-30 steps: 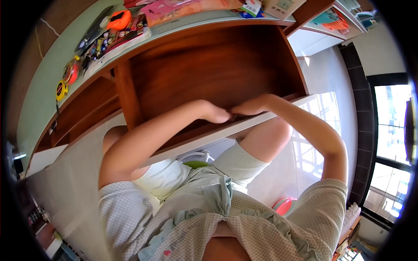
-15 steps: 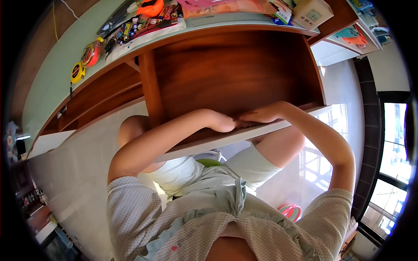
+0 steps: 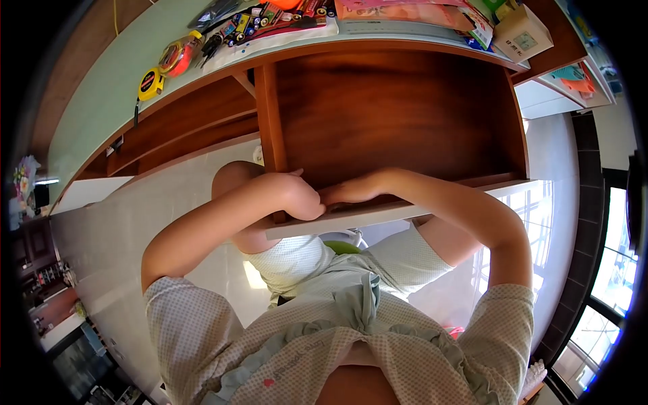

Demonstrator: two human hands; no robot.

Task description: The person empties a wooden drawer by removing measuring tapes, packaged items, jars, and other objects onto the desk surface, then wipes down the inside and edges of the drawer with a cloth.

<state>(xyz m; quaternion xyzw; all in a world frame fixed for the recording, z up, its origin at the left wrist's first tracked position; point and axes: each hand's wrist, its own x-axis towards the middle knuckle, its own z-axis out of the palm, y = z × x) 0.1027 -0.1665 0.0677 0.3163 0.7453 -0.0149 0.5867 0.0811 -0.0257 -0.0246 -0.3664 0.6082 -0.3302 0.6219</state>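
Note:
A brown wooden drawer [image 3: 398,115] is pulled out below the tabletop, with a pale front edge [image 3: 378,213]. At its near left corner, my left hand [image 3: 302,197] bends down over the inner side of the front board. One digit sticks up there; the other fingers are hidden behind the hand. Close against it, my right hand [image 3: 354,190] reaches leftward along the inside of the same board. Its fingers are together and bent downward, and their tips are out of sight. Whether anything small lies in the fingers of either hand is hidden.
On the glass-topped desk [image 3: 88,128] lie a yellow tape measure [image 3: 150,85], a red and yellow round item [image 3: 179,57], several batteries [image 3: 253,25] and a white box [image 3: 522,35]. A divided compartment [image 3: 189,118] is left of the drawer. My knees are under it.
Both hands have slid left along the inside of the drawer front, from near its middle to the left corner. The view has shifted, so the desk and drawer sit farther right.

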